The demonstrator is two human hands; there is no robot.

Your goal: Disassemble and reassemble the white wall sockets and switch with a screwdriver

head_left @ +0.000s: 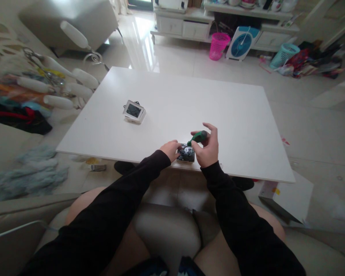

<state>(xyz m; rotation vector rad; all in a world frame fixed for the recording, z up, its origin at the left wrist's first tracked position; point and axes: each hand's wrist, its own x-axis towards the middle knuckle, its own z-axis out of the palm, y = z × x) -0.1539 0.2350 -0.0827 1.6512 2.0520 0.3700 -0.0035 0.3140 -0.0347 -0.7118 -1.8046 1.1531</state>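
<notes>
At the front edge of the white table [166,88] lies a small dark device with exposed metal parts [186,154]. My left hand [171,149] grips its left side, thumb and fingers closed on it. In my right hand [208,147] is a screwdriver [200,136] with a green and black handle, held tilted between thumb and fingers, one finger stretched out. Its shaft slopes down to the left over the device; exactly where the tip rests is too small to tell. Farther left on the table sits a white-framed case [134,111] with a dark window.
On the floor beyond the table stand a pink basket [219,46], a blue and white fan [243,43] and a teal basket [284,55]. A coat stand with white padded arms [84,78] rises near the table's left edge. A white box [290,195] is below the right corner.
</notes>
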